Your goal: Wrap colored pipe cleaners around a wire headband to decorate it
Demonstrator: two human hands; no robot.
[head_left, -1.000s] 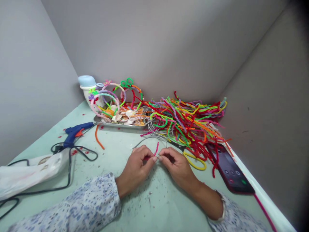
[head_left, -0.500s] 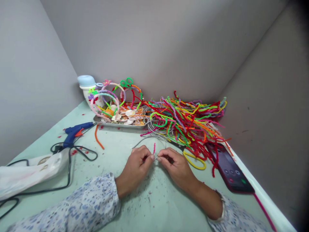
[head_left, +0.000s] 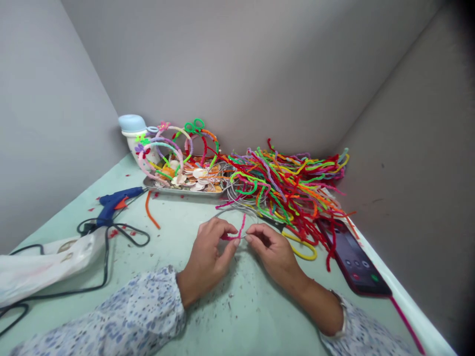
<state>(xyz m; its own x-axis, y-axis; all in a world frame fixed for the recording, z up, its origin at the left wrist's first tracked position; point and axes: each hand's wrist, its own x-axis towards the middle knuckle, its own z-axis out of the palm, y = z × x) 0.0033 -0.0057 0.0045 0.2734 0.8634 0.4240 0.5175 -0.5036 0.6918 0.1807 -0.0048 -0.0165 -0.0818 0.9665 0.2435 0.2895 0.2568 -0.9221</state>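
Pinching with thumb and finger, the left hand (head_left: 211, 249) holds a short pink fuzzy wire (head_left: 240, 228), which sits near the middle of the table between both hands. Half a second ago this pink piece stood straight up. Now it leans over and curls down to the left fingers, so it looks like it is being wound on. The right hand (head_left: 270, 249) is nipped shut on a thin silver wire hoop (head_left: 237, 211), just where the pink piece touches it.

The pale green table top (head_left: 237, 306) is dotted with tiny scraps. On it lie a white plastic bag (head_left: 40, 267), a blue glue gun (head_left: 117, 200), a flat metal tray of shells (head_left: 185, 192), a big heap of coloured fuzzy wires (head_left: 293, 188) and a phone in a red case (head_left: 352, 257). Plain grey walls stand close all round.
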